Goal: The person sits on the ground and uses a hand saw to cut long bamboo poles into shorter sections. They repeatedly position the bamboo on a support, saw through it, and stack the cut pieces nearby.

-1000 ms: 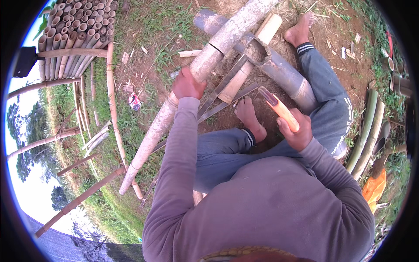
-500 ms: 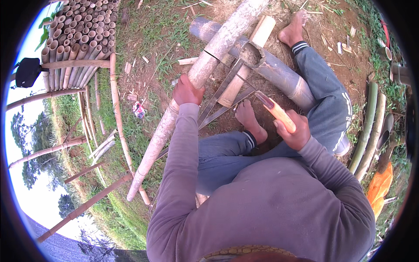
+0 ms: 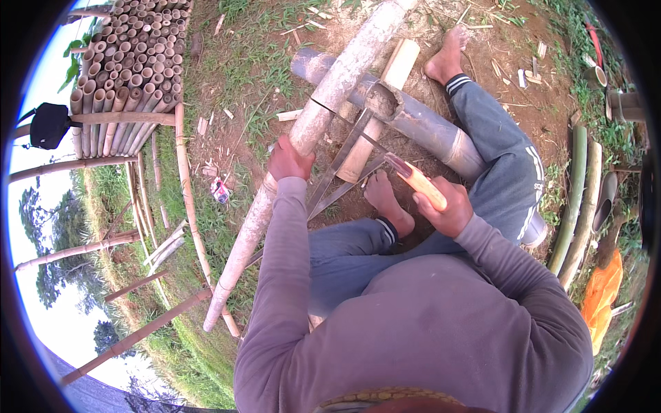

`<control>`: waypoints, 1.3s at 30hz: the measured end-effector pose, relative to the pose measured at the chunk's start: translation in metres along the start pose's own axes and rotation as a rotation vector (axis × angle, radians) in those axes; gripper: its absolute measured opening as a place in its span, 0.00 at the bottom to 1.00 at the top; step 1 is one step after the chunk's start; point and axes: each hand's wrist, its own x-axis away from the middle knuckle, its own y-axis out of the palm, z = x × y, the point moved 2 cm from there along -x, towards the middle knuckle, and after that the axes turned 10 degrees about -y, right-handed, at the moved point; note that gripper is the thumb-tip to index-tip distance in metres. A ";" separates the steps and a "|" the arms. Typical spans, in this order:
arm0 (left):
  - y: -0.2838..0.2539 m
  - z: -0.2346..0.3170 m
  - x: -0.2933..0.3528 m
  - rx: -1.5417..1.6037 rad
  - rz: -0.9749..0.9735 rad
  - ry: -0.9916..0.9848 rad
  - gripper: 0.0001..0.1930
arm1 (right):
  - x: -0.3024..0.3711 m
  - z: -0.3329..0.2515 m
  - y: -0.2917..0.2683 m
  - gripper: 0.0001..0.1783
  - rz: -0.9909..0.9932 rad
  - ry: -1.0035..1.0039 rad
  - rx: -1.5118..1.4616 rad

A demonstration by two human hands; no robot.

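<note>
Bamboo pole point(image 3: 313, 127) lay across a thick tube point(image 3: 428, 125), likely for support; our left hand point(image 3: 290, 160) gripped it, our right hand point(image 3: 447, 210) a saw point(image 3: 413, 177).

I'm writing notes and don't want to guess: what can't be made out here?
All in the head view:
- Bamboo pole: upper end cut off by the picture's top edge.
- Left hand: fingertips hidden by the hand itself and the pole.
- Saw: teeth too small to tell; part of its handle covered by the right hand.
- Black object at far left: too dark to identify.
</note>
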 end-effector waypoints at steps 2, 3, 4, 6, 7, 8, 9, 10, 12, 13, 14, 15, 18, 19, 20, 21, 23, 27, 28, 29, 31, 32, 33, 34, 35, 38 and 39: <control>0.004 -0.002 0.004 0.005 0.012 -0.007 0.41 | 0.037 -0.014 -0.031 0.17 -0.032 0.016 0.008; 0.004 0.000 0.004 0.008 0.034 0.004 0.40 | 0.030 -0.010 -0.026 0.17 -0.017 -0.014 0.029; 0.003 0.002 0.004 0.012 0.056 0.022 0.39 | 0.015 -0.003 -0.012 0.17 0.004 -0.042 0.053; -0.001 0.007 0.000 0.037 0.017 0.031 0.40 | -0.042 0.018 0.024 0.17 -0.017 -0.026 0.112; -0.004 0.012 -0.004 0.048 0.002 0.046 0.41 | -0.082 0.027 0.044 0.18 -0.057 0.022 0.144; -0.007 0.017 -0.009 0.029 0.004 0.050 0.41 | -0.116 0.026 0.062 0.19 -0.004 0.007 0.140; -0.006 0.012 -0.006 0.011 -0.003 0.029 0.40 | -0.134 0.022 0.073 0.20 0.022 -0.009 0.133; -0.004 0.010 -0.005 -0.006 -0.010 0.010 0.40 | -0.130 0.022 0.069 0.21 0.018 0.013 0.128; 0.000 0.007 -0.004 -0.025 0.003 0.012 0.38 | -0.108 0.016 0.064 0.21 0.008 0.064 0.116; 0.002 0.002 -0.007 -0.032 0.010 -0.002 0.37 | -0.082 0.016 0.051 0.20 0.011 0.047 0.084; 0.004 -0.003 -0.004 -0.032 0.017 0.008 0.38 | -0.041 0.015 0.029 0.20 -0.002 0.040 0.052; 0.005 -0.005 0.000 -0.033 0.016 0.017 0.39 | -0.006 0.004 0.005 0.19 -0.008 0.051 0.014; 0.005 0.001 0.002 -0.015 0.049 0.048 0.39 | 0.010 0.000 -0.012 0.17 0.018 0.026 -0.024; 0.003 0.006 0.001 -0.007 0.066 0.071 0.40 | 0.011 0.000 -0.010 0.17 0.046 0.012 -0.023; 0.005 0.007 0.001 -0.011 0.015 0.062 0.40 | -0.013 0.014 0.011 0.19 0.038 -0.010 0.058; 0.009 0.008 0.000 -0.016 -0.030 0.060 0.40 | -0.058 0.023 0.031 0.22 -0.086 0.097 0.172; 0.010 0.012 0.001 -0.040 -0.078 0.067 0.41 | -0.108 0.037 0.043 0.24 -0.041 0.163 0.165; 0.013 0.003 0.004 0.042 -0.048 0.073 0.42 | -0.066 0.053 0.010 0.22 0.066 0.180 -0.018; 0.005 -0.003 0.003 0.067 -0.083 0.049 0.42 | -0.035 0.055 0.000 0.22 0.097 0.176 -0.101; -0.007 -0.008 0.005 0.086 -0.116 0.021 0.42 | -0.009 0.060 -0.012 0.21 0.095 0.333 -0.300; -0.044 -0.007 0.012 0.105 -0.075 0.045 0.42 | 0.012 0.072 -0.026 0.21 0.168 0.552 -0.579; -0.062 -0.007 0.014 0.126 -0.080 0.052 0.42 | 0.019 0.077 -0.026 0.20 0.247 0.614 -0.653; -0.080 -0.005 0.014 0.156 -0.078 0.065 0.43 | 0.021 0.085 -0.030 0.20 0.332 0.665 -0.719; -0.097 -0.002 0.019 0.179 -0.067 0.083 0.43 | 0.021 0.102 -0.036 0.21 0.335 0.813 -0.744; -0.114 0.000 0.026 0.203 -0.056 0.101 0.43 | 0.018 0.115 -0.038 0.22 0.378 0.669 -0.369; -0.153 -0.010 0.057 0.285 -0.052 0.154 0.43 | -0.003 0.079 -0.040 0.36 0.290 0.257 0.566; -0.164 -0.013 0.067 0.319 -0.043 0.179 0.43 | -0.018 0.058 -0.034 0.36 0.285 0.065 0.535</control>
